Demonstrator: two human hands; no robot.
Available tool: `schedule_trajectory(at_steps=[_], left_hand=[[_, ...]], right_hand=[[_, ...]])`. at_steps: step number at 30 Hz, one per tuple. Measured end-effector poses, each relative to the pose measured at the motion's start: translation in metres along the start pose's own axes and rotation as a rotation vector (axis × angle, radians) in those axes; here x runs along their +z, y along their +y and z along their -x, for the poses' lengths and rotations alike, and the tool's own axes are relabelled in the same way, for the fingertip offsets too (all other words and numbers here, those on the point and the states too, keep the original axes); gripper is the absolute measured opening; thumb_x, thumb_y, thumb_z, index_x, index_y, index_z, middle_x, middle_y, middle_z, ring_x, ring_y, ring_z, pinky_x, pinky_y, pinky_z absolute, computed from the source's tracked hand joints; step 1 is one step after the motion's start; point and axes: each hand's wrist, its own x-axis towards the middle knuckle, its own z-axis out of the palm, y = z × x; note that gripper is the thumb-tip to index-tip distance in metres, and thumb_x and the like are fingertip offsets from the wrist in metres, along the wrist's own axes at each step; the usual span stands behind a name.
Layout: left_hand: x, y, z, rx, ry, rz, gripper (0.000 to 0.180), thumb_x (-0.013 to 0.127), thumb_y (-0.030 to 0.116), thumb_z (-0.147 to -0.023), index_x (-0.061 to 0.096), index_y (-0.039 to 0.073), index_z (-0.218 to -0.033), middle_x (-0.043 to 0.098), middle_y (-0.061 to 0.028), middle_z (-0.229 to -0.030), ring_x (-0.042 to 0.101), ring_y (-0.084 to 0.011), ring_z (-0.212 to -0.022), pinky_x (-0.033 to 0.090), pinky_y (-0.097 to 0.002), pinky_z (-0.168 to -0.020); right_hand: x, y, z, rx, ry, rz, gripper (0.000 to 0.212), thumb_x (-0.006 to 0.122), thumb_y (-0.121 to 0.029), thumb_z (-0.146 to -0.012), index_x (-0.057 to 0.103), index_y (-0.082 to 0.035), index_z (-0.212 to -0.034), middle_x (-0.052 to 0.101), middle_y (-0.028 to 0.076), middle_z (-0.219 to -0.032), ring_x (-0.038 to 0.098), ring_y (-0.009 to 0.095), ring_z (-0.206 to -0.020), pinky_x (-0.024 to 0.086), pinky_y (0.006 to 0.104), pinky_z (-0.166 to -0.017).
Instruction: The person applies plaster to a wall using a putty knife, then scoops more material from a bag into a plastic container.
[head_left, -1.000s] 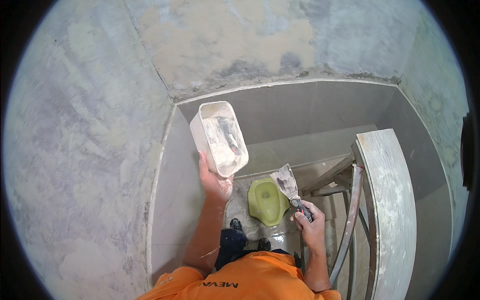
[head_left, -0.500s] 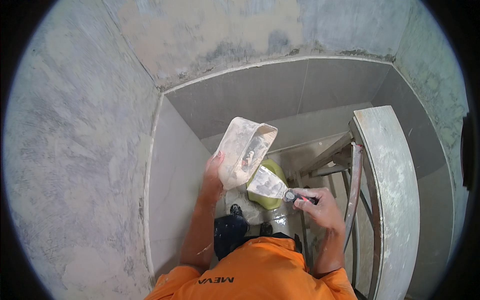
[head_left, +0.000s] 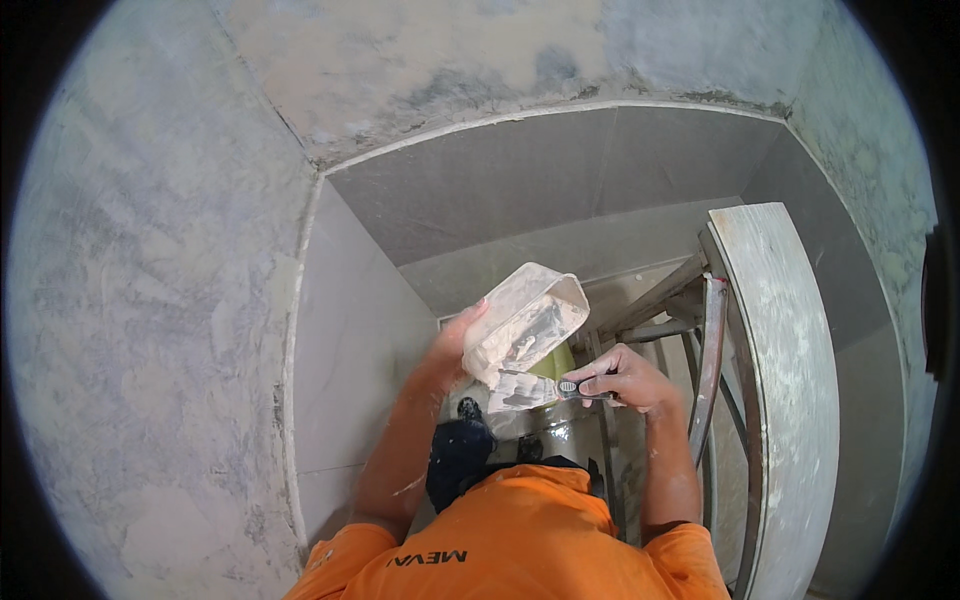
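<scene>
My left hand (head_left: 455, 340) grips a white rectangular plastic tub (head_left: 525, 318) by its left side. The tub is tilted, its opening toward the right, and pale putty (head_left: 490, 362) coats its inner wall and near corner. In my right hand (head_left: 628, 380) is a putty knife (head_left: 530, 390) with a dark handle, fingers closed round the handle. Its wide blade, smeared with putty, lies at the tub's near edge; whether they touch I cannot tell. Below them, partly hidden, a yellow-green object (head_left: 560, 365) stands on the floor.
Close on my right is a stand with a whitish plank top (head_left: 785, 390) and metal legs (head_left: 708, 370). Grey tiles (head_left: 520, 190) line the lower walls, with a ledge along their top. Plastered walls (head_left: 150, 300) rise above on the left and ahead.
The tub has moved right and nearer to me, and its opening now shows more of the putty inside. The putty knife's blade has swung down to the tub's near edge.
</scene>
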Motion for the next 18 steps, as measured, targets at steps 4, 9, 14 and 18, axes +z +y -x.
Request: schedule_trajectory(at_steps=[4, 9, 14, 18], left_hand=[[-0.007, 0.003, 0.014, -0.036, -0.040, 0.069, 0.056, 0.046, 0.041, -0.108, 0.051, -0.005, -0.140, 0.068, -0.0176, -0.119, 0.071, -0.0228, -0.097, 0.060, -0.0357, -0.086], [-0.013, 0.038, 0.038, -0.003, -0.083, 0.096, 0.058, 0.046, 0.043, -0.108, 0.050, -0.004, -0.141, 0.065, -0.0189, -0.126, 0.070, -0.0250, -0.106, 0.058, -0.0366, -0.091], [-0.044, 0.098, 0.047, 0.166, -0.054, 0.317, 0.064, 0.041, 0.051, -0.106, 0.048, 0.001, -0.146, 0.061, -0.0178, -0.137, 0.061, -0.0294, -0.125, 0.049, -0.0455, -0.106], [-0.099, 0.167, 0.024, 0.247, 0.025, 0.427, 0.066, 0.042, 0.054, -0.105, 0.047, 0.004, -0.148, 0.058, -0.0158, -0.142, 0.059, -0.0329, -0.127, 0.048, -0.0490, -0.107]], right_hand=[[0.030, 0.004, -0.009, 0.014, -0.021, -0.342, 0.038, 0.075, -0.005, -0.081, 0.073, 0.006, -0.118, 0.073, 0.010, -0.079, 0.047, 0.004, -0.050, 0.031, 0.0198, -0.044], [0.066, -0.006, -0.033, -0.157, 0.016, -0.402, 0.045, 0.078, -0.011, -0.081, 0.070, 0.010, -0.120, 0.072, 0.009, -0.083, 0.051, 0.004, -0.055, 0.034, 0.0190, -0.046], [0.110, -0.057, -0.067, -0.294, 0.048, -0.496, 0.042, 0.074, -0.008, -0.086, 0.064, 0.005, -0.125, 0.068, 0.001, -0.090, 0.054, 0.005, -0.068, 0.041, 0.0214, -0.058], [0.134, -0.132, -0.144, -0.362, 0.032, -0.615, 0.044, 0.073, -0.010, -0.090, 0.054, 0.001, -0.128, 0.064, 0.007, -0.087, 0.052, 0.009, -0.057, 0.041, 0.0225, -0.051]])
